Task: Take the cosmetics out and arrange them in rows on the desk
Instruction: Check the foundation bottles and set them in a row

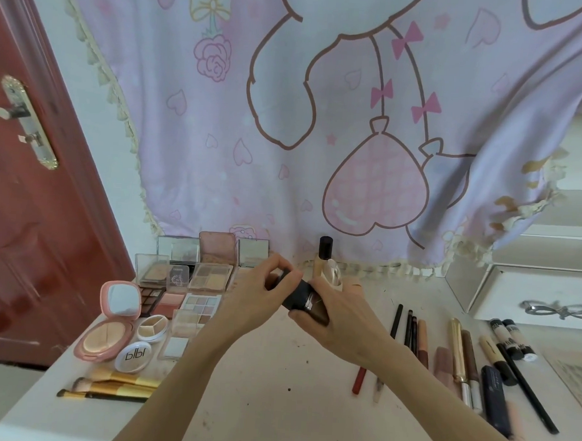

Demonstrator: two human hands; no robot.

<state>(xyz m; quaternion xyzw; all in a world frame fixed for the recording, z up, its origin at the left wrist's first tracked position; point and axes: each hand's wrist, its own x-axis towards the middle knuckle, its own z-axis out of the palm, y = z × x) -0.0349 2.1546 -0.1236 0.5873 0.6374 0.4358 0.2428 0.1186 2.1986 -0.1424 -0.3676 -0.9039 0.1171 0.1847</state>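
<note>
Hands meet above desk (275, 371): right hand (338, 315) grips brown bottle (313, 309), left hand (262, 293) pinches its black cap. Palettes (198, 283) left, pencils (412, 331) right.

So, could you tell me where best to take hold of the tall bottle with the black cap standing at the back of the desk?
Grip the tall bottle by its slim body just under the black cap, coming from the front right. It stands upright against the curtain, and both hands block the left.
</note>
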